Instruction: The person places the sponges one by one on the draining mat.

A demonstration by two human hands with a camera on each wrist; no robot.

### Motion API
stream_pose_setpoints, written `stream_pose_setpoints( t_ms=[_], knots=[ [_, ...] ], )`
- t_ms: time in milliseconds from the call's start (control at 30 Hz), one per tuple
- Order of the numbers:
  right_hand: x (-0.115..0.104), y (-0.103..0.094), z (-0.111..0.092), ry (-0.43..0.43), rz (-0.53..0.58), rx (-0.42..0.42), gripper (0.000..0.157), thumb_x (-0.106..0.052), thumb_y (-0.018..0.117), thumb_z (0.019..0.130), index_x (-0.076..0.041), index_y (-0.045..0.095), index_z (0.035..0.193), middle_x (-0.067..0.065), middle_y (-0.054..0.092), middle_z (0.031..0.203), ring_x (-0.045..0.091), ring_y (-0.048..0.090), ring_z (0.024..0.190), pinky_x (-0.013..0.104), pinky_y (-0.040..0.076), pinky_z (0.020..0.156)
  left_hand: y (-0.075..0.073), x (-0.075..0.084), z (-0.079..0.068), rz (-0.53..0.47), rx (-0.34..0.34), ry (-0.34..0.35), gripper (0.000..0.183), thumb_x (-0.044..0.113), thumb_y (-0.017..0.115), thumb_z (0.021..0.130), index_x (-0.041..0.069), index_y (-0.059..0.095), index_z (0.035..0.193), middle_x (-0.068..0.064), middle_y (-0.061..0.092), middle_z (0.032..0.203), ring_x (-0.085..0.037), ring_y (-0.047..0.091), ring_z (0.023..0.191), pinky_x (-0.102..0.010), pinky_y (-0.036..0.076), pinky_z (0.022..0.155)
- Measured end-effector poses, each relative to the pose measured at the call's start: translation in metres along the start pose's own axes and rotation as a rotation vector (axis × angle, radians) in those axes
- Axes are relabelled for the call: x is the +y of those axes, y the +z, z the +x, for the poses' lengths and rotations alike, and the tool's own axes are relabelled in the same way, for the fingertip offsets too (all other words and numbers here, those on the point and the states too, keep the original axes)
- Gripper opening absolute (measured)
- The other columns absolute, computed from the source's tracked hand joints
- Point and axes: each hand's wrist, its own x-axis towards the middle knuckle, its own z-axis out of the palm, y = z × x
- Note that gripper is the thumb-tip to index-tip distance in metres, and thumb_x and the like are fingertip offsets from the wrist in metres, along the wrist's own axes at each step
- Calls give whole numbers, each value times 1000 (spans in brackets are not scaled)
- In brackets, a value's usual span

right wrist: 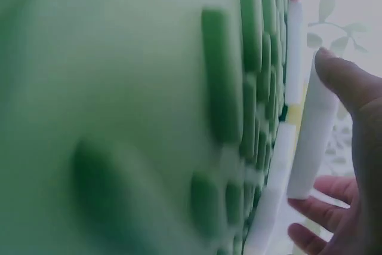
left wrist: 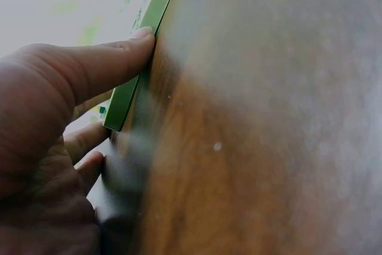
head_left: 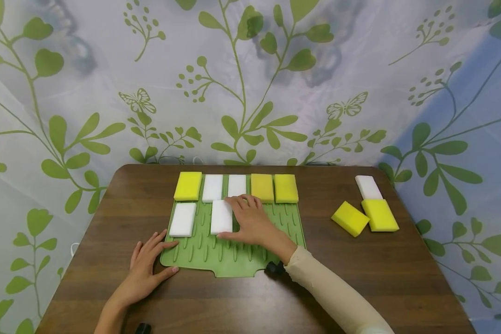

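My right hand (head_left: pixel 252 220) pinches a white sponge (head_left: pixel 221 217) between thumb and fingers, over the middle of a green ridged mat (head_left: pixel 234 265). In the right wrist view that white sponge (right wrist: pixel 315 129) is raised off the mat's ridges. My left hand (head_left: pixel 144 269) lies at the mat's lower left corner with its fingers spread. Its thumb (left wrist: pixel 119 58) touches the mat's green edge (left wrist: pixel 122 103) in the left wrist view. Another white sponge (head_left: pixel 183 220) lies on the mat's left side, below a yellow sponge (head_left: pixel 188 186) in the back row.
Along the mat's back edge also lie two white sponges (head_left: pixel 212 188), an orange-yellow sponge (head_left: pixel 262 188) and a yellow one (head_left: pixel 286 189). At the right of the wooden table (head_left: pixel 317 287) are two yellow sponges (head_left: pixel 350 218) and a white sponge (head_left: pixel 368 187). A leaf-patterned curtain (head_left: pixel 171 69) hangs behind.
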Motion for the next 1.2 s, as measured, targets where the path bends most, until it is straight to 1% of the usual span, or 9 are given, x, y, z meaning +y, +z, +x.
stream_pose_setpoints(
  t_ms=[100,200,367,533,800,1200],
  knots=[
    [-10,4,4,5,2,-41,106,-89,58,89,-23,33,167,3,48,162,33,37,153,59,28,127,0,0,0,-1,1,3,63,26,87,91,21,62,149,-25,32,175,-60,19,160,-78,-6,125],
    [-17,7,8,6,-7,-49,103,-89,58,89,-22,36,165,4,50,159,31,39,151,57,30,126,0,1,-1,-3,2,4,63,26,87,91,21,62,149,-25,32,175,-60,19,160,-78,-6,125],
    [-25,13,14,8,-49,-49,96,-85,62,90,-21,41,159,3,52,151,28,43,141,51,35,119,0,1,-1,-6,-1,5,63,27,87,92,20,61,149,-25,32,175,-60,18,160,-77,-6,125],
    [-28,16,17,8,-73,-50,96,-84,63,90,-19,41,158,3,52,151,27,44,137,48,36,118,0,0,-1,-7,-4,0,63,28,87,92,21,61,149,-24,31,175,-59,18,161,-76,-6,125],
    [-32,19,22,11,-55,-34,98,-84,64,89,-18,42,157,4,54,152,27,47,132,46,41,117,0,-2,-1,-2,1,5,64,27,87,92,21,61,150,-24,31,175,-59,18,161,-77,-7,126],
    [-37,18,21,24,-71,-50,96,-83,65,89,-19,42,157,4,53,153,28,48,132,46,43,114,0,1,-1,0,6,3,63,27,87,91,20,62,149,-27,32,174,-61,19,159,-78,-5,124]
  ],
)
